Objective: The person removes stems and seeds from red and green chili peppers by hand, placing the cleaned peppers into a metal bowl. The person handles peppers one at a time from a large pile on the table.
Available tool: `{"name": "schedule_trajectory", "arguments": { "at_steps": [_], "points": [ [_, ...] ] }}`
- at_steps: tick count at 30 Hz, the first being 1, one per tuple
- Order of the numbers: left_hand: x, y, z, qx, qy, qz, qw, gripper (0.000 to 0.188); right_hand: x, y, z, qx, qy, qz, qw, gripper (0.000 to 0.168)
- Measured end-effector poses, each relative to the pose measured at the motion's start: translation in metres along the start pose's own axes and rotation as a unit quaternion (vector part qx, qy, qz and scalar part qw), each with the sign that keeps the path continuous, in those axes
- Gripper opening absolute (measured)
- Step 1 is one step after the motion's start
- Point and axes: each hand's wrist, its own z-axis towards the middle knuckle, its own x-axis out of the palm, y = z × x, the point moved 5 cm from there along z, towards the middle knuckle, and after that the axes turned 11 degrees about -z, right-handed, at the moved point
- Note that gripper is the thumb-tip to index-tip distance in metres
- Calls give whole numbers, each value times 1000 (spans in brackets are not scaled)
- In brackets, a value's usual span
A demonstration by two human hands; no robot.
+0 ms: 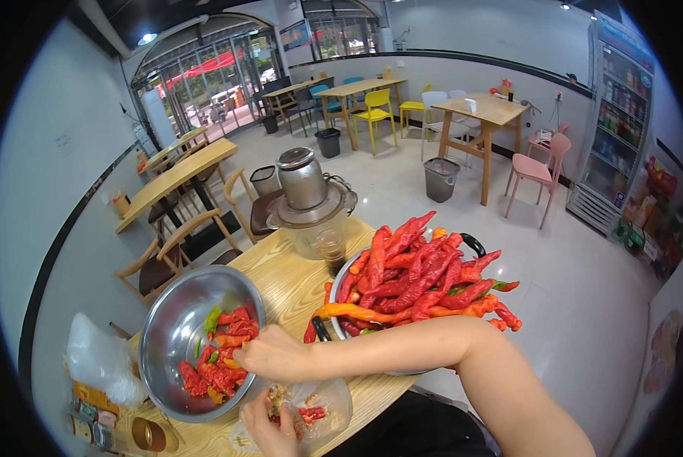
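My right hand (273, 353) reaches over the right rim of a wide steel bowl (154, 320); its fingertips are at a small orange pepper piece, and whether they grip it is hard to see. Torn red pepper pieces (227, 365) and a few green ones lie in the bowl. Below, my left hand (270, 425) is at a clear plastic bag (335, 405), its fingers curled around seedy pepper scraps (278, 400). A red pepper piece (313, 413) rests on the bag. Behind my right forearm, a handled pot (335, 291) is heaped with long red peppers (427, 274).
An electric food chopper (304, 188) and a jar of dark liquid (333, 254) stand at the wooden table's (284, 285) far end. Left of the bowl are a bulging plastic bag (98, 360) and a brown cup (148, 434). Chairs (187, 245) stand beyond.
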Motion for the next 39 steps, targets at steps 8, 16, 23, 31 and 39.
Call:
{"name": "schedule_trajectory", "arguments": {
  "at_steps": [8,16,23,31,39],
  "points": [
    [6,22,-9,78,11,-9,997,19,-64,-83,-87,80,42,-49,995,18],
    [6,5,-4,20,3,-105,994,19,-33,-189,-168,128,-23,-229,965,24],
    [3,0,-3,46,17,-110,993,14,-64,-176,-153,40,-21,-302,952,9],
    [9,-10,3,46,27,-142,988,14,-137,-169,-175,154,-15,-173,973,13],
    [21,-7,7,34,68,-155,985,14,-124,-182,-215,287,219,-4,932,24]
  ]
}}
